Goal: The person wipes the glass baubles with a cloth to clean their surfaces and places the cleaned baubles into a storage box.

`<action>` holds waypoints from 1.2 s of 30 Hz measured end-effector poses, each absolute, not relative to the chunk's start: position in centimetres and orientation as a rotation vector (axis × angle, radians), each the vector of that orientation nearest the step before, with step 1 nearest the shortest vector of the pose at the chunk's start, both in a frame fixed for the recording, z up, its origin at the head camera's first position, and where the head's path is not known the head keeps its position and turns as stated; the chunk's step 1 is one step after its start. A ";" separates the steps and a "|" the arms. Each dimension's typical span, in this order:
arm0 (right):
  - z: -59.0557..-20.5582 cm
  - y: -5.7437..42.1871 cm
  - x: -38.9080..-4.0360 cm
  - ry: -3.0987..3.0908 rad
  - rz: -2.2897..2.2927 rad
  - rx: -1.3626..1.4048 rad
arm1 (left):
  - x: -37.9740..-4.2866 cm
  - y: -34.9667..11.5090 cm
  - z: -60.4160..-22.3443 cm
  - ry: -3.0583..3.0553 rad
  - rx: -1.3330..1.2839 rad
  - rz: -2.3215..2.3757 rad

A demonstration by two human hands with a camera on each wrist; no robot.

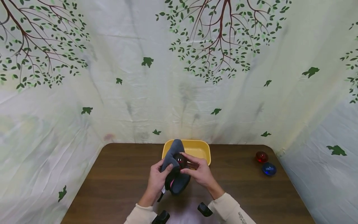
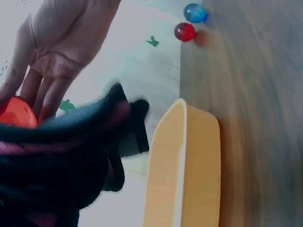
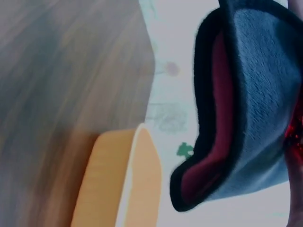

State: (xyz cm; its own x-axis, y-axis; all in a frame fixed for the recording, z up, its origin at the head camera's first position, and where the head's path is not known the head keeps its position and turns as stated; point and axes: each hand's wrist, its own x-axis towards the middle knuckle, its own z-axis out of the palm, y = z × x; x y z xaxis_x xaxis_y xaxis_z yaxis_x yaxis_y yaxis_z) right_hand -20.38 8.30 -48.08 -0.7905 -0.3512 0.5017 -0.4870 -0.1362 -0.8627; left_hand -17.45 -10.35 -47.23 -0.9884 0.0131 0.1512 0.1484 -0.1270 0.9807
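My left hand (image 1: 156,181) grips a blue-grey fleecy cloth piece (image 1: 180,183) with black edging and pink on its other side; its exact kind is unclear. The thumb lies on top of it. My right hand (image 1: 203,173) pinches a dark, shiny red ball (image 1: 180,159) between thumb and fingers, against the cloth. In the left wrist view the ball (image 2: 19,114) looks bright red, partly hidden behind the folded cloth (image 2: 57,165). The right wrist view has the cloth (image 3: 260,94) close up, with a sliver of the ball at the right edge.
A yellow tray (image 1: 207,152) stands at the table's back edge, just beyond the hands. Toward the back right corner of the brown wooden table (image 1: 120,174) lie a clear red ball (image 1: 261,156) and a clear blue ball (image 1: 269,169). A leaf-patterned curtain (image 1: 134,102) hangs behind.
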 end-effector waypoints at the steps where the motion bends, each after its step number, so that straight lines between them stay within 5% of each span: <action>1: -48.1 8.3 -20.3 -2.001 2.081 0.950 | -17.4 -10.4 -47.3 -2.019 -0.198 -2.278; 20: -47.6 7.5 -20.0 -2.146 2.420 0.327 | -18.1 -10.3 -47.9 -2.093 -0.485 -1.828; 36: -47.9 7.8 -20.3 -2.001 2.310 0.672 | -17.7 -9.4 -47.3 -2.012 -0.069 -2.168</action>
State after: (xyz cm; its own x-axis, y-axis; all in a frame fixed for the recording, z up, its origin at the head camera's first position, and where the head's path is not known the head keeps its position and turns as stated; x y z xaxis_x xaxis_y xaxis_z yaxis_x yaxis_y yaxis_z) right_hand -20.31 7.84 -47.91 -0.9076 -0.2653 0.3253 -0.2842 -0.1821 -0.9413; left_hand -17.67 -9.36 -47.34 -0.9821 -0.1020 0.1581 0.1652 -0.0659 0.9840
